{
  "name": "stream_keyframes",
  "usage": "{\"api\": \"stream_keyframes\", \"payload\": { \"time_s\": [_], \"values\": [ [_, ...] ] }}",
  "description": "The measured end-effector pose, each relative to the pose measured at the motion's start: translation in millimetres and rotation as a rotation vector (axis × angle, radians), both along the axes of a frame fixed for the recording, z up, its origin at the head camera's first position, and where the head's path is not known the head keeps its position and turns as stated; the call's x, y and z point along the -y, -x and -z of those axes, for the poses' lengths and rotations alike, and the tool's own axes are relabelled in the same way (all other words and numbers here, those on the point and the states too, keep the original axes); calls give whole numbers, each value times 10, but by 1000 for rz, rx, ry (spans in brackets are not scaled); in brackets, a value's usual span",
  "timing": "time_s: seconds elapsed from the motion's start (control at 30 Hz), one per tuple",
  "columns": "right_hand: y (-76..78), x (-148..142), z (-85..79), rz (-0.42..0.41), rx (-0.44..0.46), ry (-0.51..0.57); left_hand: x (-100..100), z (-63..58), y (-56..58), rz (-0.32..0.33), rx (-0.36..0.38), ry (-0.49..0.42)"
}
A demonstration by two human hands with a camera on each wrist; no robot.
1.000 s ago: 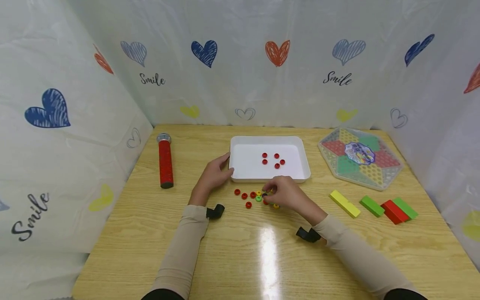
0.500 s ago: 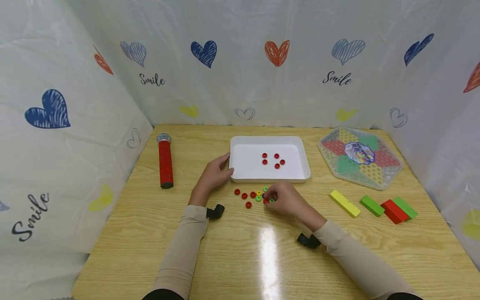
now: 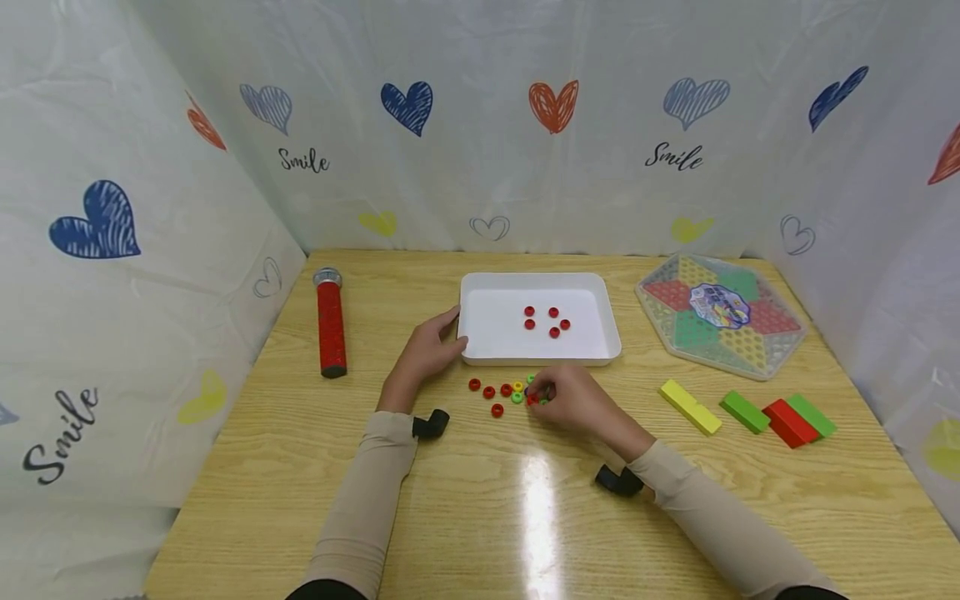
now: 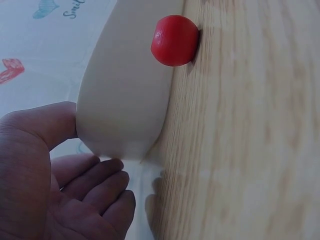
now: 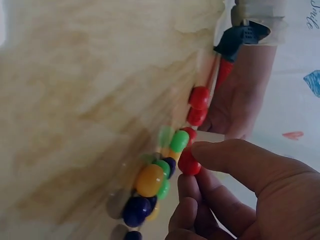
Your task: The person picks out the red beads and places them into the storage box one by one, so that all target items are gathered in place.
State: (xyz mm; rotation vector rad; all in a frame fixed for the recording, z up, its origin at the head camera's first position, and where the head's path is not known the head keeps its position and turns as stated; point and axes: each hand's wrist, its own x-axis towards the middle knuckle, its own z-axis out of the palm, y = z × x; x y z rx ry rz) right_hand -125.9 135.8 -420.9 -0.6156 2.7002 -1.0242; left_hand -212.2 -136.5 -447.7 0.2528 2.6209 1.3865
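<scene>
A white tray (image 3: 480,346) lies on the table with several red beads (image 3: 554,332) in it. My left hand (image 3: 429,346) holds its near left corner, thumb at the rim (image 4: 80,117) and fingers by the outer wall. My right hand (image 3: 573,398) is over the loose beads in front of the tray. Between its thumb and fingers it pinches a red bead (image 5: 189,164), just above the table. Beside that bead are green (image 5: 179,141), orange-yellow (image 5: 150,180) and dark blue (image 5: 136,212) beads, partly hidden by the hand in the head view. More red beads (image 3: 489,392) lie to the left.
A red tube with a silver cap (image 3: 332,325) lies at the left of the table. At the right are a hexagonal board game box (image 3: 720,317), yellow blocks (image 3: 690,407), green blocks (image 3: 744,412) and a red block (image 3: 790,423). A heart-printed sheet hangs behind.
My right hand has shifted slightly, uncovering a green bead, and its fingertips have closed on a red bead, now slightly raised. The left hand and tray have stayed in place.
</scene>
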Motion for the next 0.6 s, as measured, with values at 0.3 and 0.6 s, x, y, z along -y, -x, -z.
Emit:
{"api": "stream_keyframes", "payload": {
  "time_s": [0.3, 0.6],
  "values": [
    [75, 14, -190, -6, 25, 18, 10, 4, 5, -5, 3, 8],
    [151, 44, -310, -19, -14, 4, 10, 3, -3, -3, -9, 3]
  ]
}}
